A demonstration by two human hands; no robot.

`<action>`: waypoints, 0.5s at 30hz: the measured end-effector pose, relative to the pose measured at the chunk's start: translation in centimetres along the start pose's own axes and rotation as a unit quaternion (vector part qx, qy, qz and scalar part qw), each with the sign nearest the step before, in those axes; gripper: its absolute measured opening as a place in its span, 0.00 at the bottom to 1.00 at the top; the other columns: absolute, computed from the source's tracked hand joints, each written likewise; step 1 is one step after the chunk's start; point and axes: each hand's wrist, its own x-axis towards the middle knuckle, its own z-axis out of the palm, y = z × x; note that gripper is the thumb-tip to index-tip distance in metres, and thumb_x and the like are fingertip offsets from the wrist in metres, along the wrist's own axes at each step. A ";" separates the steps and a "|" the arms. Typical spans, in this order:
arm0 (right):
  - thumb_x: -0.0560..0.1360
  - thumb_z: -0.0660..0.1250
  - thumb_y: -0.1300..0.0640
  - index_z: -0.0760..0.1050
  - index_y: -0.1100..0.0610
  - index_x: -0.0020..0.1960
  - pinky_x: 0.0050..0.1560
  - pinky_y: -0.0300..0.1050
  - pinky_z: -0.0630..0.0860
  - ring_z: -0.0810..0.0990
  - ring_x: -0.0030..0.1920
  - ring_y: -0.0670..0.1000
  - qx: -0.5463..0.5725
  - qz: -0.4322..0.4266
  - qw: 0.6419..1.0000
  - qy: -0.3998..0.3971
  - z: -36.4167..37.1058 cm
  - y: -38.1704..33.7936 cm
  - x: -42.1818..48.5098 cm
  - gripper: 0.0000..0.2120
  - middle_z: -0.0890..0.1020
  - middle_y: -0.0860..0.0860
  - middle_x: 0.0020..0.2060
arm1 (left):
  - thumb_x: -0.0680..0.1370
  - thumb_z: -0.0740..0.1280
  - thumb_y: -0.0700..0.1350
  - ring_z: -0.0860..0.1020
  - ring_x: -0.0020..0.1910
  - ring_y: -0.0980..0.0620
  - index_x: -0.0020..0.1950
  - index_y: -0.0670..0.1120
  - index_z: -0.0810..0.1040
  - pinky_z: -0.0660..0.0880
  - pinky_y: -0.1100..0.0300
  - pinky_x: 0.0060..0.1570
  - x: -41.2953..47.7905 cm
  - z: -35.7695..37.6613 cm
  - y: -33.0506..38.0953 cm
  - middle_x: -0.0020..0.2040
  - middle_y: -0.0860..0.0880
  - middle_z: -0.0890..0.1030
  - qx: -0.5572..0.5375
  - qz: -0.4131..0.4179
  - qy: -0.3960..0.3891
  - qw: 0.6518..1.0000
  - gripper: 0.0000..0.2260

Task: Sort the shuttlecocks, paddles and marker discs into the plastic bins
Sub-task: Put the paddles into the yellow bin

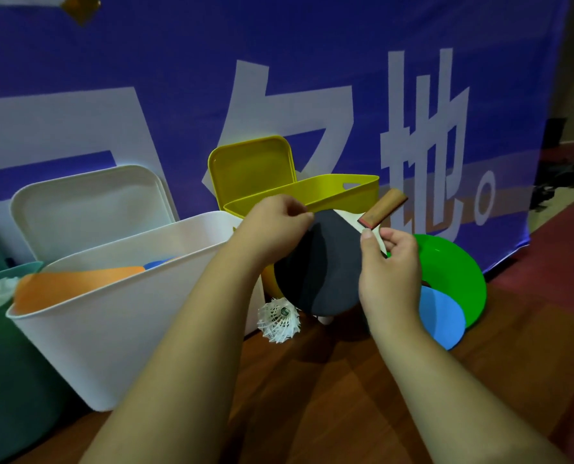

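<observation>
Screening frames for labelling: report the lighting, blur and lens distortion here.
Head view: dim, even light with no glare; a soft shadow beneath the black-faced wooden paddle; the wide-angle lens bows the rim of the white plastic bin; left hand and right hand slightly soft, the white feather shuttlecock crisper.

Shuttlecock (280, 319) on floor (312, 380), beside bin (111, 329)

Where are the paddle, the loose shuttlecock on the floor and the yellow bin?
paddle (325, 269): head view, on its dark rubber face.
shuttlecock (279, 321): head view, on its white feather skirt.
yellow bin (339, 192): head view, on its side wall under the rim.
</observation>
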 end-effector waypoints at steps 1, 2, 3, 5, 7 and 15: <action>0.84 0.68 0.48 0.72 0.49 0.62 0.32 0.26 0.72 0.79 0.47 0.40 0.002 0.000 1.000 -0.005 0.0 0.0 0.0 0.09 0.80 0.40 0.50 | 0.83 0.67 0.52 0.81 0.55 0.49 0.60 0.49 0.84 0.79 0.52 0.58 -0.2 0.0 -0.3 0.54 0.49 0.84 0.016 0.002 0.006 1.000 0.12; 0.84 0.67 0.48 0.72 0.48 0.62 0.33 0.27 0.72 0.80 0.47 0.41 0.004 0.001 1.000 -0.008 0.2 0.0 0.0 0.09 0.80 0.41 0.51 | 0.83 0.67 0.53 0.81 0.54 0.48 0.59 0.49 0.85 0.79 0.51 0.58 -0.3 0.0 -0.7 0.53 0.48 0.85 0.032 0.004 0.011 0.999 0.11; 0.84 0.67 0.47 0.71 0.48 0.62 0.36 0.29 0.74 0.81 0.49 0.41 0.006 0.003 1.000 -0.012 0.3 0.0 0.0 0.10 0.81 0.43 0.52 | 0.83 0.67 0.52 0.82 0.53 0.47 0.57 0.48 0.86 0.79 0.50 0.58 -0.3 -0.1 -1.0 0.52 0.48 0.85 0.039 0.008 0.015 0.999 0.11; 0.83 0.66 0.44 0.71 0.46 0.63 0.44 0.40 0.80 0.83 0.52 0.44 0.017 0.022 0.999 -0.031 0.5 0.0 0.1 0.12 0.83 0.45 0.55 | 0.82 0.69 0.51 0.82 0.52 0.48 0.55 0.48 0.86 0.80 0.49 0.57 0.1 -0.2 -1.3 0.50 0.48 0.86 -0.022 0.010 0.037 0.999 0.10; 0.82 0.66 0.44 0.73 0.45 0.65 0.49 0.47 0.82 0.83 0.55 0.46 0.029 0.046 0.996 -0.067 0.4 -0.1 0.2 0.13 0.84 0.45 0.57 | 0.82 0.70 0.51 0.82 0.51 0.50 0.55 0.48 0.86 0.80 0.51 0.56 0.5 -0.4 -1.3 0.49 0.50 0.86 -0.105 0.004 0.082 0.991 0.08; 0.82 0.68 0.53 0.82 0.48 0.62 0.54 0.47 0.84 0.87 0.53 0.44 0.071 0.054 0.995 -0.032 1.6 -2.3 0.6 0.10 0.89 0.43 0.49 | 0.86 0.61 0.49 0.80 0.54 0.45 0.57 0.46 0.84 0.76 0.52 0.52 1.3 -0.8 -2.8 0.53 0.47 0.85 0.039 0.064 0.198 0.977 0.13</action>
